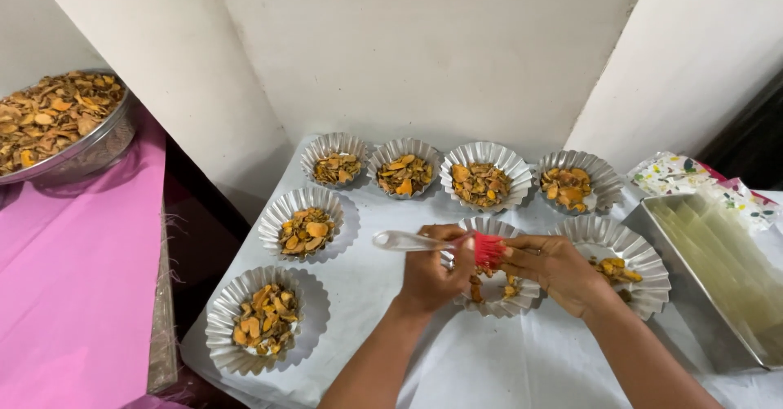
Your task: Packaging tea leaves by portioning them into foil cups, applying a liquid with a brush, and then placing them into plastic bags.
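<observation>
Left hand [431,272] grasping brush [440,243], right hand [559,270] pinching bristles; white-covered table [391,295], white walls [424,50].

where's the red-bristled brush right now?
Head view, centre: the brush is held between the left hand and right hand, red bristles over the fluted foil cup below them, clear handle pointing left.

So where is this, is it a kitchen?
Probably a home food-preparation corner, not clearly a kitchen: fluted foil cups of dried orange slices sit on a white-covered table, a steel bowl holds more, and the left hand holds a red-bristled brush.
</observation>
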